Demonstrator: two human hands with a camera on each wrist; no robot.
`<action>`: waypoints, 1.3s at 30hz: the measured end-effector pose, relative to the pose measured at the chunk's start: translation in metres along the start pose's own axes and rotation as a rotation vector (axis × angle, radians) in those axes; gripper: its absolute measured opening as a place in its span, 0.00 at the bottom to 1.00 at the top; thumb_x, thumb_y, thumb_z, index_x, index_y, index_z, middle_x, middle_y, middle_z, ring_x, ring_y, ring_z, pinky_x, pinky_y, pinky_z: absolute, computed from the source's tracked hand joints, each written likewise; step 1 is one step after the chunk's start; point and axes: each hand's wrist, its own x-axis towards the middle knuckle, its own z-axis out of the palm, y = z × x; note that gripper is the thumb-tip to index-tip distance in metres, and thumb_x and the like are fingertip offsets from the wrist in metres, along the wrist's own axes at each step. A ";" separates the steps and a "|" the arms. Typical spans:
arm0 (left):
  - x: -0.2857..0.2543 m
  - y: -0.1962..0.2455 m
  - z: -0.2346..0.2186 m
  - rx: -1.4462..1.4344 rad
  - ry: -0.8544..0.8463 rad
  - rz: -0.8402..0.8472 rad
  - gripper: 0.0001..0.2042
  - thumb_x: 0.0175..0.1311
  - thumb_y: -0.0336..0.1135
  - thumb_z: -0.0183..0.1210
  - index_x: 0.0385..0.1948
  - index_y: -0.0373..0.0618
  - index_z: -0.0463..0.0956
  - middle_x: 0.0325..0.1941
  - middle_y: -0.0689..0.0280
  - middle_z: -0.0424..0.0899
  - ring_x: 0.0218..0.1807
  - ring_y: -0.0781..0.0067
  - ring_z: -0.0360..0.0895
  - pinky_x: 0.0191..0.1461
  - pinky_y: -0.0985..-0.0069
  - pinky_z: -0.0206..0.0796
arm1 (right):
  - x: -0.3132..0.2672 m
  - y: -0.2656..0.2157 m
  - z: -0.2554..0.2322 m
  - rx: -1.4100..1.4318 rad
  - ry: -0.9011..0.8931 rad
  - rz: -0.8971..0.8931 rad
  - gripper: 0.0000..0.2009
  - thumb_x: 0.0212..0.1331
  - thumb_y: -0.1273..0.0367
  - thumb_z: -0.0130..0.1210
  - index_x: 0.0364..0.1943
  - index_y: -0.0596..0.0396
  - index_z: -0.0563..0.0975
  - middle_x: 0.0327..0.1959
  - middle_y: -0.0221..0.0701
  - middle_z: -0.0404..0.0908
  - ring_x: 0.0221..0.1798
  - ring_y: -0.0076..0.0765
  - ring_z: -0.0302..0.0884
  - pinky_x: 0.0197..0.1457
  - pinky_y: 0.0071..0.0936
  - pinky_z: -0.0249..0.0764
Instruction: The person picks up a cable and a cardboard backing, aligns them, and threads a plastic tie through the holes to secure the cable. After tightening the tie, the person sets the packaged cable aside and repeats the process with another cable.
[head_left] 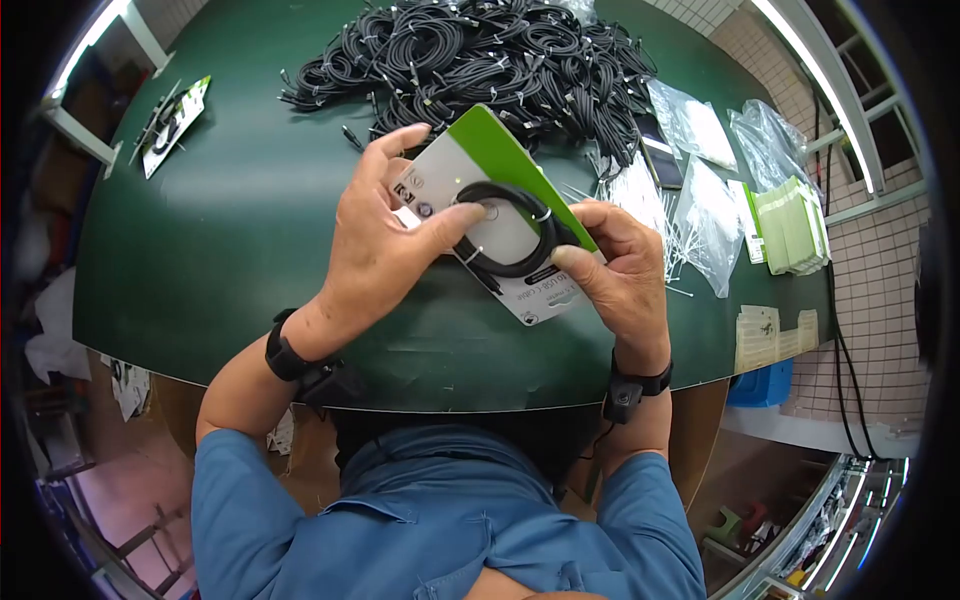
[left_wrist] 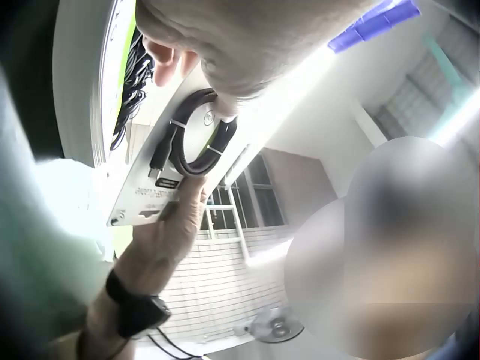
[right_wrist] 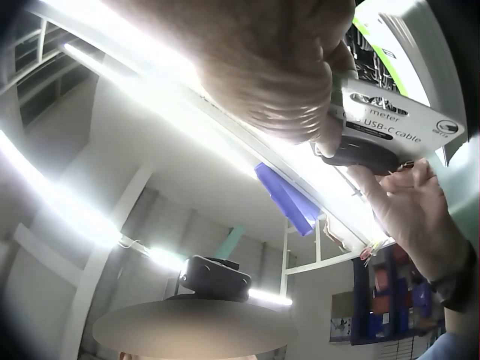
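A coiled black USB-C cable [head_left: 548, 232] lies against a white and green printed card [head_left: 440, 170], tilted above the green table. My left hand [head_left: 375, 240] grips the card's left side, its thumb reaching across into the coil. On the opposite edge my right hand [head_left: 630, 275] pinches the card, with the thumb beside the coil. White ties bind the cable [left_wrist: 176, 154] in the left wrist view, and one connector points down along the card [left_wrist: 131, 206]. From the right wrist, the print on the card [right_wrist: 424, 129] shows, while the right hand [right_wrist: 270, 67] hides part of it.
A large heap of coiled black cables [head_left: 420, 50] covers the table's far side. To the right lie white cable ties [head_left: 640, 205], clear plastic bags [head_left: 710, 225] and a stack of green-white cards [head_left: 795, 228]. Another card [head_left: 175, 130] with black cable sits far left.
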 end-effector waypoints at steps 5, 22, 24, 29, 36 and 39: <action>-0.003 -0.002 0.003 -0.436 -0.035 -0.269 0.26 0.64 0.33 0.71 0.59 0.34 0.70 0.41 0.65 0.86 0.30 0.84 0.80 0.22 0.87 0.67 | 0.001 0.012 0.010 0.055 0.029 0.033 0.15 0.62 0.72 0.69 0.50 0.64 0.81 0.45 0.31 0.86 0.46 0.22 0.82 0.52 0.21 0.79; -0.005 -0.028 -0.021 -0.616 -0.148 -0.333 0.16 0.76 0.34 0.60 0.61 0.44 0.73 0.52 0.66 0.86 0.39 0.81 0.84 0.25 0.84 0.72 | 0.020 0.032 -0.051 -0.402 0.134 0.055 0.08 0.55 0.70 0.70 0.37 0.57 0.87 0.26 0.41 0.83 0.30 0.42 0.84 0.35 0.32 0.78; -0.004 -0.028 -0.020 -0.616 -0.143 -0.333 0.16 0.76 0.34 0.59 0.62 0.44 0.72 0.53 0.66 0.85 0.39 0.81 0.84 0.27 0.83 0.74 | 0.020 0.060 -0.066 -0.632 0.153 0.035 0.08 0.54 0.69 0.68 0.37 0.57 0.87 0.26 0.43 0.84 0.31 0.46 0.84 0.36 0.34 0.79; -0.007 -0.026 -0.020 -0.640 -0.227 -0.280 0.15 0.77 0.33 0.58 0.60 0.44 0.73 0.53 0.65 0.85 0.40 0.80 0.85 0.30 0.81 0.77 | 0.012 0.087 -0.079 -1.225 0.107 0.004 0.09 0.54 0.67 0.63 0.34 0.56 0.87 0.29 0.49 0.85 0.35 0.56 0.85 0.40 0.44 0.81; -0.013 -0.021 -0.016 -0.525 -0.218 -0.186 0.16 0.75 0.31 0.59 0.60 0.39 0.72 0.53 0.62 0.84 0.41 0.75 0.85 0.28 0.77 0.79 | 0.017 0.106 -0.068 -1.450 0.121 0.164 0.07 0.64 0.68 0.59 0.38 0.57 0.80 0.31 0.41 0.84 0.36 0.48 0.84 0.40 0.41 0.78; -0.017 -0.011 -0.009 -0.555 -0.259 -0.232 0.17 0.73 0.30 0.60 0.60 0.37 0.71 0.51 0.61 0.84 0.39 0.74 0.84 0.28 0.76 0.81 | 0.015 0.111 -0.067 -1.162 0.299 -0.063 0.05 0.61 0.69 0.58 0.33 0.57 0.77 0.30 0.47 0.82 0.36 0.60 0.81 0.43 0.50 0.76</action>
